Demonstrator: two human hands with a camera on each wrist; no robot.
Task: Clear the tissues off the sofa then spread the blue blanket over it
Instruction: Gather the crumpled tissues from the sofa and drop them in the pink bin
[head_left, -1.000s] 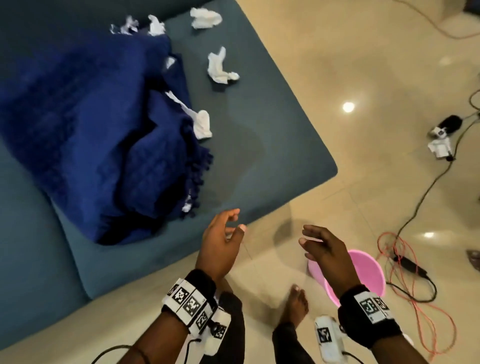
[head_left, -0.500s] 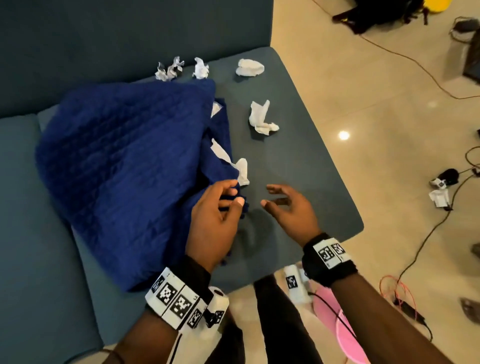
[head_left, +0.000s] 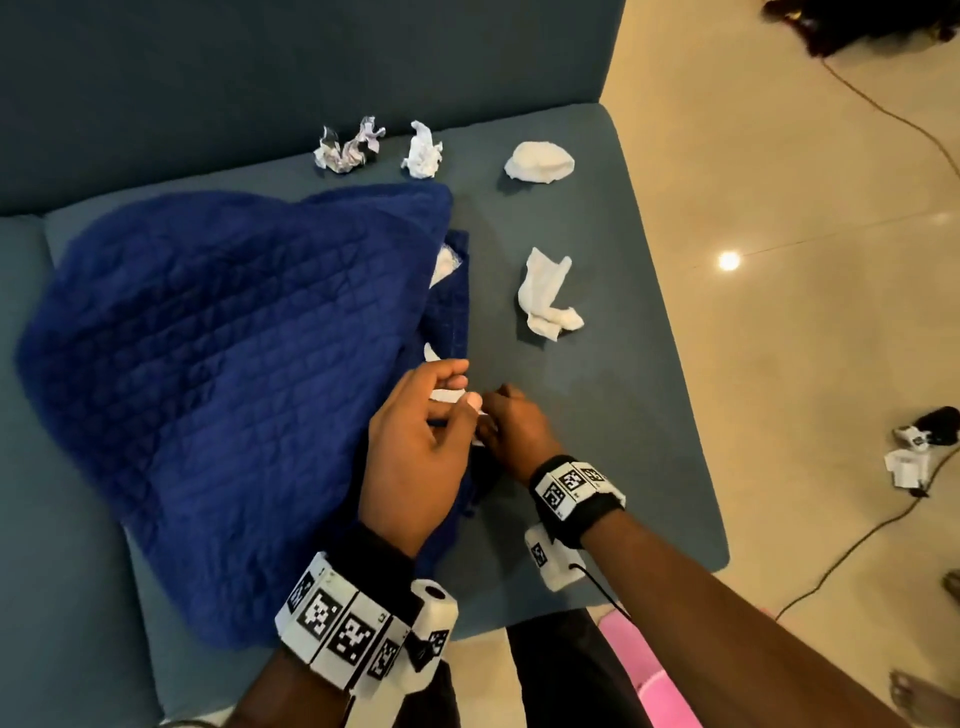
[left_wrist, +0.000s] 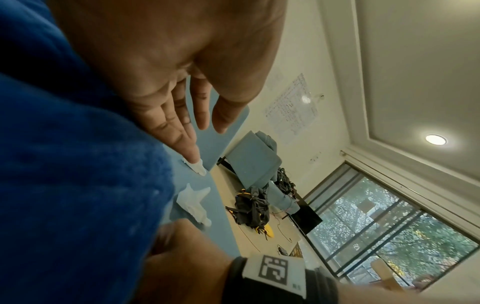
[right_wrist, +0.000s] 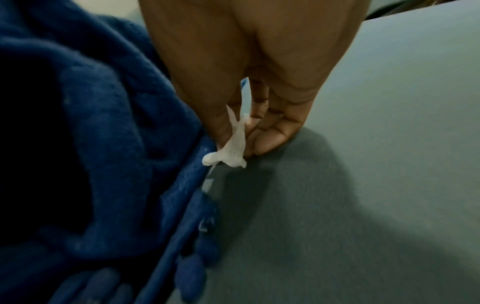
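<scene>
Tissue (right_wrist: 232, 146) at the blue blanket's (head_left: 223, 374) fringed edge on the sofa (head_left: 597, 395) sits pinched in my right hand (head_left: 514, 428), while my left hand (head_left: 415, 447), fingers relaxed, hovers over the fabric.

A pink bucket (head_left: 649, 680) sits on the glossy floor (head_left: 779, 208) below the fingers; cables (head_left: 857, 540) trail to their right, a black backpack (left_wrist: 250, 207) beyond.
</scene>
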